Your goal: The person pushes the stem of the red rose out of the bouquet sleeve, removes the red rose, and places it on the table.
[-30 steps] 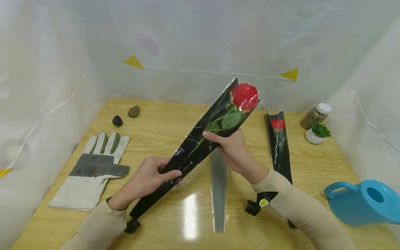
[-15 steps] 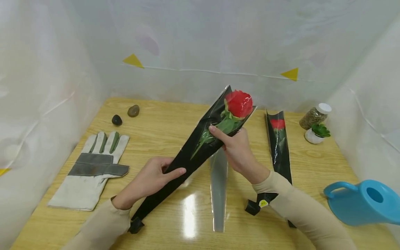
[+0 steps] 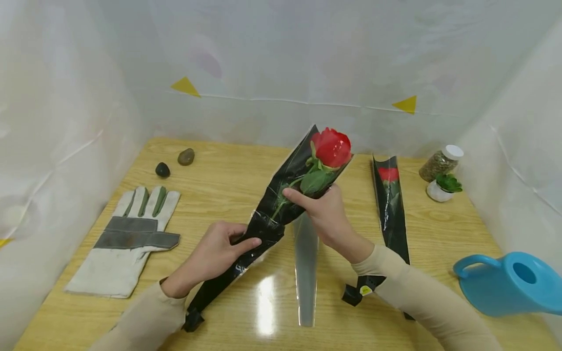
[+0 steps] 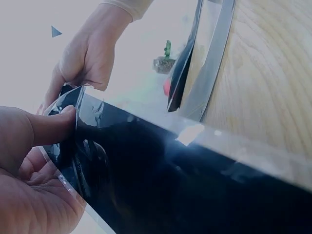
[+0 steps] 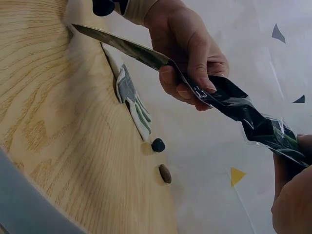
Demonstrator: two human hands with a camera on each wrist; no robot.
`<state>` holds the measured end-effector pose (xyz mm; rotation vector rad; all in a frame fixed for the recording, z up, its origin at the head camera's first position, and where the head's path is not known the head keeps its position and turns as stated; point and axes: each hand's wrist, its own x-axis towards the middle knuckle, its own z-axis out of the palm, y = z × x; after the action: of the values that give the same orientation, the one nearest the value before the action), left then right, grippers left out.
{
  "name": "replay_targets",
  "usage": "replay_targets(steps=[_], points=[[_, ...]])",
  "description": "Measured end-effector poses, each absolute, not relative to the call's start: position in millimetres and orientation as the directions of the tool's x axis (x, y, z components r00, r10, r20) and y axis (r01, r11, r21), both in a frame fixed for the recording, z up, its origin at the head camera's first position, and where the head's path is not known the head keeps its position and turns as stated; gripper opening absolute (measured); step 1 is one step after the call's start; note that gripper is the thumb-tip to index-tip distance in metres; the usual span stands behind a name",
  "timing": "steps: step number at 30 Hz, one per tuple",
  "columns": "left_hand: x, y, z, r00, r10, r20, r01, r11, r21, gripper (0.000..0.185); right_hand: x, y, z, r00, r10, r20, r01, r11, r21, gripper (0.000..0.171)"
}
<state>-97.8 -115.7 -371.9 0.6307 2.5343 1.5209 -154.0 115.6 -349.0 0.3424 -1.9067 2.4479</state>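
Here, red rose (image 3: pixel 331 146), crumpled black sleeve (image 3: pixel 268 225)

- Bare tabletop (image 3: pixel 228 185) between work glove (image 3: pixel 125 239) and held sleeve (image 3: pixel 263 229).
- Right side crowded: wrapped rose (image 3: pixel 391 204), watering can (image 3: pixel 509 282), jar (image 3: pixel 439 163), potted succulent (image 3: pixel 441 187).
- Two stones (image 3: pixel 174 163) far left.

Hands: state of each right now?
Left hand: grips the lower part of the black rose sleeve.
Right hand: pinches the same sleeve just below the bloom.
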Motion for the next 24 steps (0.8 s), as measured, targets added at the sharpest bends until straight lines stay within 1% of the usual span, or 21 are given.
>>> replay_targets(steps=[2,3,7,9,17,24], points=[[-98,-115,-373,-0.908,0.400,0.127,0.302,0.414,0.859,0.031,-152,114,-350,-0.975,-0.126,0.183,-0.150,-0.231,-0.961,0.056],[-98,-115,-373,-0.909,0.396,0.133,0.306,0.413,0.858,0.030,-151,113,-351,-0.975,-0.131,0.181,-0.150,-0.217,-0.965,0.057],[-99,-113,-374,-0.910,0.388,0.145,0.312,0.413,0.856,0.024,-147,108,-357,-0.972,-0.159,0.171,-0.141,-0.184,-0.973,0.058],[-100,-112,-373,-0.910,0.388,0.143,0.309,0.408,0.859,0.020,-146,106,-360,-0.972,-0.166,0.164,-0.132,-0.188,-0.973,0.058],[-103,-109,-371,-0.916,0.377,0.136,0.297,0.411,0.862,0.015,-141,102,-362,-0.970,-0.198,0.138,-0.107,-0.162,-0.981,0.052],[-102,-114,-373,-0.914,0.393,0.105,0.271,0.396,0.877,0.006,-141,104,-359,-0.957,-0.240,0.164,-0.122,-0.181,-0.976,0.061]])
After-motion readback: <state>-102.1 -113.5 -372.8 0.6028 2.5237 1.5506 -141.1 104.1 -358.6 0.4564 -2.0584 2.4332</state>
